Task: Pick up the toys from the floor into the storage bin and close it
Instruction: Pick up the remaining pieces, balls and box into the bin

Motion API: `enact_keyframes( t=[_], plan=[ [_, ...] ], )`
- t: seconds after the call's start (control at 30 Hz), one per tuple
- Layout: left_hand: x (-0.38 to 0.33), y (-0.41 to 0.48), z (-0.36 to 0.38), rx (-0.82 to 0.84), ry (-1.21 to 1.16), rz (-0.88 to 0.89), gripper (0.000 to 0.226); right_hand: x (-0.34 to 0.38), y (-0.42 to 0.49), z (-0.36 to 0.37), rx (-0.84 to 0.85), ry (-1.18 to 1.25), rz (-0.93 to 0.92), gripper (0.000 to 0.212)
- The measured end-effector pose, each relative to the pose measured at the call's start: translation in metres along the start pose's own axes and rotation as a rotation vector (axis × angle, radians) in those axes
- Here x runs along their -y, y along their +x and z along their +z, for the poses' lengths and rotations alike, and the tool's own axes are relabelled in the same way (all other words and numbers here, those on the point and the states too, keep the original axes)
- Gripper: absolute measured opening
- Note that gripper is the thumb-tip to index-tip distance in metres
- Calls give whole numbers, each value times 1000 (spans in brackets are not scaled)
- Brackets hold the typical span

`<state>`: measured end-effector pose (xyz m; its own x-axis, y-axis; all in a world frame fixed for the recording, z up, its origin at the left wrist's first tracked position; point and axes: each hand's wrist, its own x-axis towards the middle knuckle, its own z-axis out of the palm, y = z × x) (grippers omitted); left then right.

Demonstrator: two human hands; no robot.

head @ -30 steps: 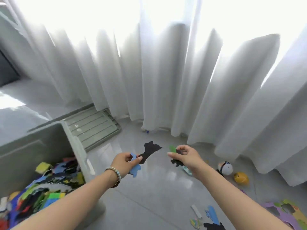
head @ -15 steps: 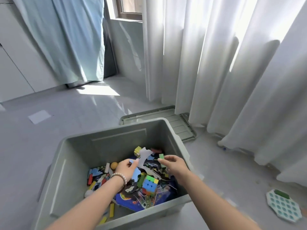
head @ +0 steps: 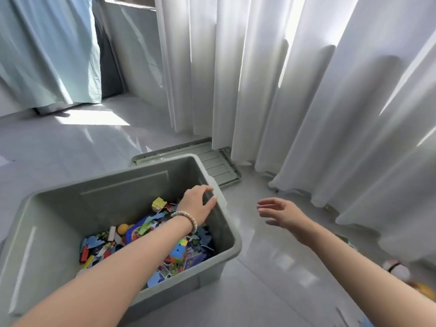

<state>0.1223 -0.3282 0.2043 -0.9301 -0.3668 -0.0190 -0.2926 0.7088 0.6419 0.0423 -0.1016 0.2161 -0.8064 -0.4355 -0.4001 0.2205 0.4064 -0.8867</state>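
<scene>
Head view, down onto a large grey-green plastic storage bin (head: 118, 197) on the pale glossy floor (head: 271, 279), lid off, bottom covered by a mixed heap of coloured foam cut-outs, blocks and a puzzle cube (head: 134, 233).

Judged as the turn-back for another load. Reach right of the bin, toward a white ball with a black band (head: 396, 270) and a yellow toy (head: 424, 289), both blurred at the frame edge. Gather several flat pieces at once, pinching by the edges, against likely sliding of thin foam on slick tile. Carry low and release well inside the bin's walls, not at the rim. Leave the ribbed grey-green plastic lid (head: 212, 161), flat on the floor behind the bin's far right corner, until after the last pickup.

Left hand (head: 198, 204): at the bin's right rim near the far corner, palm down, fingers loosely curved over the edge, grasping no toy; touching the rim or just above it, cannot tell. Pale beaded bracelet (head: 188, 220) at the wrist, forearm across the bin's opening. Right hand (head: 280, 214): right of the bin over bare floor, released, fingers spread and relaxed, holding nothing.
</scene>
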Motion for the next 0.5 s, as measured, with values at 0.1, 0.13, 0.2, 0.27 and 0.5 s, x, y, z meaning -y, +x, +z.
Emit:
enact_keyframes(
  t=[0.1,0.13,0.2,0.27,0.5],
  plan=[
    [-59,4,32,46,66,191,36,-31,-24,-72,-112,-80,45,25],
    [-75,4,43,67,63,228,37,-43,-32,-94,-147,-102,64,27],
    [-108,2,76,120,10,265,36,-73,-50,-141,-212,-137,116,30],
    [-138,-4,116,202,-11,285,37,-108,-68,-181,-258,-142,177,31],
    [-171,-37,266,687,270,306,62,-255,-132,-253,-277,-84,489,44]
  ],
)
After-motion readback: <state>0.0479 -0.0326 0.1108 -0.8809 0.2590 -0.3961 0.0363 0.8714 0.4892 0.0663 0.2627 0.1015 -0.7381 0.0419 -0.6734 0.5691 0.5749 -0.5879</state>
